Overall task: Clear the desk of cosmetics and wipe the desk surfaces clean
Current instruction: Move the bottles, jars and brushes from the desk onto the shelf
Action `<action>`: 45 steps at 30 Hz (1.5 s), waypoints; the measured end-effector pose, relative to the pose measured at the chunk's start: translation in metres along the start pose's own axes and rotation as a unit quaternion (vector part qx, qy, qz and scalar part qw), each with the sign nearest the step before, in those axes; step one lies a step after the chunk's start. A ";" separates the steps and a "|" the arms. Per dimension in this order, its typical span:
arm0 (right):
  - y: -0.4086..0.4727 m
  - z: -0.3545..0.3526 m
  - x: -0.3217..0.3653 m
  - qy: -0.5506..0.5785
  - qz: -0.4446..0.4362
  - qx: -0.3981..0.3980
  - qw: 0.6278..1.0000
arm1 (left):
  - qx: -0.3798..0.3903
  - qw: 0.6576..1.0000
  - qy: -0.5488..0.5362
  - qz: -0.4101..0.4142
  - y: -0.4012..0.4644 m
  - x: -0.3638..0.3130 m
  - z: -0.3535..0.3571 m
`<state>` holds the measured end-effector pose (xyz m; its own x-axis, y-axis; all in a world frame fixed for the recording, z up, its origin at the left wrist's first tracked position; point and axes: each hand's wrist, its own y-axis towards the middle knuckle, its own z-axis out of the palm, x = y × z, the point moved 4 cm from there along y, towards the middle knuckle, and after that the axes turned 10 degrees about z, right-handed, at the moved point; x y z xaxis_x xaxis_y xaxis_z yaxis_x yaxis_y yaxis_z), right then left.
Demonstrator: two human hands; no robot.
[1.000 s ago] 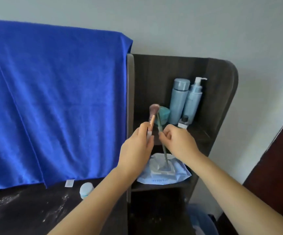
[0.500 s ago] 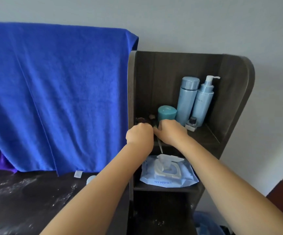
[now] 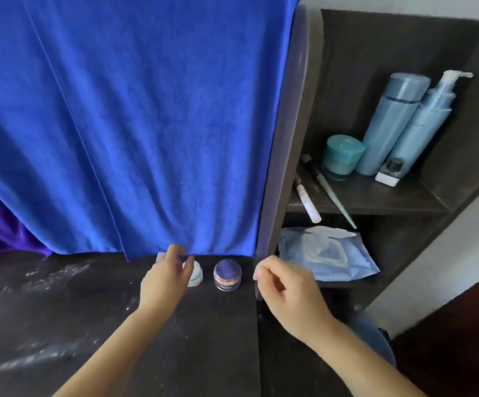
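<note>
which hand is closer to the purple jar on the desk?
Left. The left hand hovers just to the left of the purple jar, at the white jar beside it. The right hand is farther off, right of it.

white jar (image 3: 196,273) half hidden behind left hand (image 3: 165,277), blue towel (image 3: 135,121) cut off by top edge, wipes pack (image 3: 330,257) lettering blurred
</note>
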<state>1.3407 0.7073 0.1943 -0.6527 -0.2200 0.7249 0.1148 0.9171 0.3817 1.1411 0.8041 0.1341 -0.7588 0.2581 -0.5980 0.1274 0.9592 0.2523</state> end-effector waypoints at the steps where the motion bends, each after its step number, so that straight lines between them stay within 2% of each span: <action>1: -0.003 0.033 -0.015 -0.006 0.046 0.037 0.998 | 0.013 1.000 -0.009 -0.020 -0.003 0.022 0.012; 3: -0.005 0.093 -0.050 -0.024 0.132 0.094 0.987 | 0.038 0.998 -0.032 -0.044 -0.007 0.060 0.034; 5: -0.002 0.139 -0.083 -0.066 0.194 0.106 0.973 | 0.068 0.995 -0.056 -0.053 -0.008 0.085 0.057; 10: 0.019 0.190 -0.135 -0.132 0.294 0.016 0.947 | 0.108 0.989 -0.100 -0.014 0.015 0.105 0.103; 14: 0.025 0.199 -0.148 -0.143 0.286 0.000 0.947 | 0.098 0.990 -0.100 -0.008 0.029 0.111 0.117; 18: 0.022 0.187 -0.132 -0.132 0.252 -0.002 0.959 | 0.078 0.990 -0.119 0.009 0.029 0.107 0.106; 22: 0.020 0.149 -0.082 -0.096 0.163 -0.024 0.982 | 0.010 0.987 -0.145 0.070 0.024 0.073 0.061; 26: 0.014 0.082 -0.020 -0.046 0.071 -0.045 0.995 | -0.054 0.972 -0.178 0.145 0.011 0.014 0.005; 30: 0.003 0.003 0.027 -0.015 0.007 -0.087 0.996 | -0.110 0.933 -0.234 0.250 -0.002 -0.061 -0.041; 34: -0.007 -0.079 0.050 -0.001 -0.036 -0.157 0.987 | -0.144 0.876 -0.300 0.349 -0.010 -0.144 -0.066; 36: -0.006 -0.121 0.048 -0.005 -0.031 -0.186 0.982 | -0.131 0.861 -0.313 0.379 -0.008 -0.186 -0.066; 38: 0.004 -0.160 0.038 -0.037 0.008 -0.208 0.977 | -0.085 0.866 -0.331 0.364 0.002 -0.224 -0.055; 42: 0.036 -0.214 -0.003 -0.097 0.183 -0.201 0.958 | 0.002 0.902 -0.299 0.310 0.039 -0.280 -0.010; 45: 0.052 -0.224 -0.032 -0.146 0.240 -0.161 0.946 | 0.048 0.935 -0.191 0.294 0.058 -0.301 0.026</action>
<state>1.5354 0.6874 0.3194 -0.6405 0.3406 0.6883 0.6426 0.7285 0.2374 1.3933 0.7855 0.3092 -0.2576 0.7486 -0.6110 0.5219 0.6399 0.5640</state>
